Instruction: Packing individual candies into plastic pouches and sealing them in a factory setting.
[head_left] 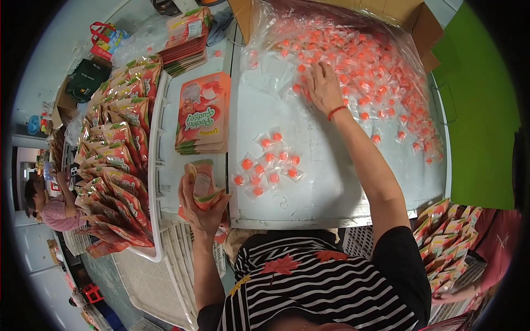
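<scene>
My left hand [200, 214] grips a red and tan snack pouch [205, 185] by its lower part, near the table's front edge. The pouch stands up from the hand; whether anything is inside cannot be seen. Farther off, my right hand [324, 91] reaches down at the near edge of a big heap of clear-wrapped red candies [361, 71], fingers stretched and a little apart. Nothing shows held in it. Between the two hands, a small cluster of several wrapped candies [269, 160] lies on the pale tabletop [326, 187].
Flat stacked pouches [204, 113] lie beyond my left hand, another pouch stack [187, 38] behind them. A white crate [157, 182] at left holds rows of upright pouches [118, 160]. A cardboard box [430, 27] backs the candies. More pouches [444, 237] and another person's arm are at right.
</scene>
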Demonstrator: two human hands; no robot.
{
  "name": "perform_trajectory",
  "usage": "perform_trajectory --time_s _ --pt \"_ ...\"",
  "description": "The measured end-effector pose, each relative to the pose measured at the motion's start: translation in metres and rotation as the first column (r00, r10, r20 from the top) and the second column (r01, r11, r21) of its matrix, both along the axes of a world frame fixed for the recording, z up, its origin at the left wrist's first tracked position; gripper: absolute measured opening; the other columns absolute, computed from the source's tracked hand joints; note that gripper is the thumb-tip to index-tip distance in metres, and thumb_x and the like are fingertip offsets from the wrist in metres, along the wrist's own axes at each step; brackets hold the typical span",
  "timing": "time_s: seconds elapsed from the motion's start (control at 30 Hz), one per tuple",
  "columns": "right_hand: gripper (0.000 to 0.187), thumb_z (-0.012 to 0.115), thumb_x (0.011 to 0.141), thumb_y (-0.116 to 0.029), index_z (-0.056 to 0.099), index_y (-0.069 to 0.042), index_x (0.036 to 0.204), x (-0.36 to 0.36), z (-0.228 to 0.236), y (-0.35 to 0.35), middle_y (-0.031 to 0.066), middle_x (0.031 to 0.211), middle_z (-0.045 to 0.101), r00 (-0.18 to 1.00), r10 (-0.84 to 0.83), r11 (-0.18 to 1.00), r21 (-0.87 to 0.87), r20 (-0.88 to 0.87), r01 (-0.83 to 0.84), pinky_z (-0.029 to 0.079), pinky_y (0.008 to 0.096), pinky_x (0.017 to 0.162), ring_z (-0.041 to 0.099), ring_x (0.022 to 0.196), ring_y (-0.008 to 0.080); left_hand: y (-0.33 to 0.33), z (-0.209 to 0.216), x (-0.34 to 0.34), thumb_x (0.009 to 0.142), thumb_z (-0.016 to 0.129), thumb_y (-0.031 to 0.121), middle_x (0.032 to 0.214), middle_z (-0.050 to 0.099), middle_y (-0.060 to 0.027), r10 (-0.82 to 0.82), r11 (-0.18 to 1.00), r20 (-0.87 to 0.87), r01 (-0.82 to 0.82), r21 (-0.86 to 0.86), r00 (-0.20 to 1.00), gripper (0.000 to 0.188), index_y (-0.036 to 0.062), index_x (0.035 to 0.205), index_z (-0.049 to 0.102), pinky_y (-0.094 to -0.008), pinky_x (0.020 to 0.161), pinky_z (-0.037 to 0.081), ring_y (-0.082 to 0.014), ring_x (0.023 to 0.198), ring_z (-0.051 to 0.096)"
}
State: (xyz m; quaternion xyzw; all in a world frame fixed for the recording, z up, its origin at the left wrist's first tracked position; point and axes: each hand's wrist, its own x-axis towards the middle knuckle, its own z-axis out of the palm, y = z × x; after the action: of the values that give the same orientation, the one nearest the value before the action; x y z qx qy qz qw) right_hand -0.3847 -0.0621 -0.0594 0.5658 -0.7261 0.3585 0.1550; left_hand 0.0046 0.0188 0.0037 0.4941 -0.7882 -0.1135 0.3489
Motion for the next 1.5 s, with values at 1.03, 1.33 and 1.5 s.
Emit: perform_trajectory --time_s 1.03,1.33,1.5 --pt "0.026 0.046 0.092 -0.007 0.055 -0.006 0.116 0.025 -0.013 0.027 0.0196 0.106 0.060 0.931 0.320 0.943 0.032 0.178 -0.331 0.049 0.0393 0.084 0.059 0.101 0.0343 -0.010 -0.006 0.006 0.051 0.089 0.015 0.128 0.045 -0.0197 0.022 0.998 0.053 -0.024 0.051 0.998 0.100 0.0032 0.135 0.036 -0.0445 0.094 0.044 -0.0380 0.115 0.048" --pt "0.025 0.050 0.089 -0.006 0.057 -0.002 0.112 -0.014 0.001 0.009 0.0147 0.101 0.064 0.910 0.135 0.989 0.000 0.391 -0.146 0.049 0.0345 0.081 0.061 0.095 0.0271 -0.007 -0.007 0.011 0.053 0.082 0.007 0.128 0.047 -0.0178 0.043 0.998 0.027 -0.044 0.037 0.999 0.092 0.0017 0.135 0.039 -0.0396 0.096 0.043 -0.0344 0.115 0.050" --pt "0.031 0.056 0.077 0.002 0.058 -0.002 0.108 -0.011 -0.014 0.020 0.0189 0.097 0.065 0.976 0.077 0.997 0.035 -0.204 -0.071 0.049 0.0412 0.078 0.060 0.094 0.0360 -0.011 -0.004 0.003 0.050 0.089 0.014 0.128 0.044 -0.0189 0.013 0.996 0.045 -0.017 0.084 0.999 0.100 0.0045 0.135 0.036 -0.0447 0.093 0.044 -0.0374 0.115 0.047"
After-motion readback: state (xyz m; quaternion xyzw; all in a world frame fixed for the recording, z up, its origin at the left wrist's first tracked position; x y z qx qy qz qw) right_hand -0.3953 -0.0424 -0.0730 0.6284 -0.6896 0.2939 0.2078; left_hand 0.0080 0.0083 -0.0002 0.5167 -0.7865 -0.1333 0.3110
